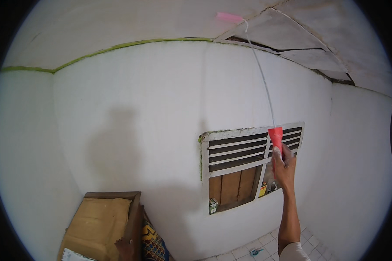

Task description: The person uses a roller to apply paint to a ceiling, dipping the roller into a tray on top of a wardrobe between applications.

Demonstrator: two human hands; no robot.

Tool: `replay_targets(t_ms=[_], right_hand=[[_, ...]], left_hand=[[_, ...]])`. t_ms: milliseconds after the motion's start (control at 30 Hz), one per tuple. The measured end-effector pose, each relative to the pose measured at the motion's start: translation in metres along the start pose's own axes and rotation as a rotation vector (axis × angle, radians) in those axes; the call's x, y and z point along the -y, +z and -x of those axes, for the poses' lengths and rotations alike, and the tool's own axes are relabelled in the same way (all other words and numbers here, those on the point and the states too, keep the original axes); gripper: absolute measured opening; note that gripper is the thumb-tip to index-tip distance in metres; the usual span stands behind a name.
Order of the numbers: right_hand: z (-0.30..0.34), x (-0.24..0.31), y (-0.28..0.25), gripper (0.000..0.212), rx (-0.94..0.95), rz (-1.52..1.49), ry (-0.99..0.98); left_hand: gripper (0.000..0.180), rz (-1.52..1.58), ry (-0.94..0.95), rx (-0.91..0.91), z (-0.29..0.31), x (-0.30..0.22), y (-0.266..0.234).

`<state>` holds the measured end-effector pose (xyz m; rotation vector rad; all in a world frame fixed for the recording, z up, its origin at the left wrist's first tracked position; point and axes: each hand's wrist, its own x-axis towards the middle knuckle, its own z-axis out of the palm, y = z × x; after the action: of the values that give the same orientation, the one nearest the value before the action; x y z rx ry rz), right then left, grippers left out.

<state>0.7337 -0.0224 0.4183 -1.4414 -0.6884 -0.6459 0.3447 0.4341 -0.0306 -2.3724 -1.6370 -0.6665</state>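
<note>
My right hand (285,167) is raised in front of the white wall and grips the red handle (275,135) of a paint roller. Its thin metal rod (261,71) runs up and to the left. At the rod's top a pink roller sleeve (229,17) lies against the ceiling near a cracked panel seam. Paint specks cover my fingers. At the bottom edge, next to the brown box, a hand (125,250) shows only in part. I cannot tell whether it is my left hand or what it holds.
A louvred vent window (248,163) with wooden boards sits in the wall just left of my right hand. A brown cardboard box (98,224) on a wooden crate stands at the lower left, patterned cloth (152,243) beside it. White floor tiles (265,245) lie below. Ceiling panels (309,39) are cracked.
</note>
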Motion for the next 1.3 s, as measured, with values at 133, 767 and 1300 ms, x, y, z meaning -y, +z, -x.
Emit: replay_targets(t_ms=[133, 767, 1300], right_hand=[[-0.005, 0.0, -0.003, 0.025, 0.048, -0.018, -0.002], [-0.168, -0.071, 0.176, 0.033, 0.143, -0.078, 0.01], [-0.159, -0.056, 0.153, 0.034, 0.196, -0.077, -0.006]], left_hand=[[0.051, -0.022, 0.017, 0.008, -0.001, 0.006, 0.004], [0.056, 0.006, -0.014, 0.074, 0.003, 0.004, -0.004], [0.057, 0.031, 0.013, -0.051, 0.002, -0.002, 0.007]])
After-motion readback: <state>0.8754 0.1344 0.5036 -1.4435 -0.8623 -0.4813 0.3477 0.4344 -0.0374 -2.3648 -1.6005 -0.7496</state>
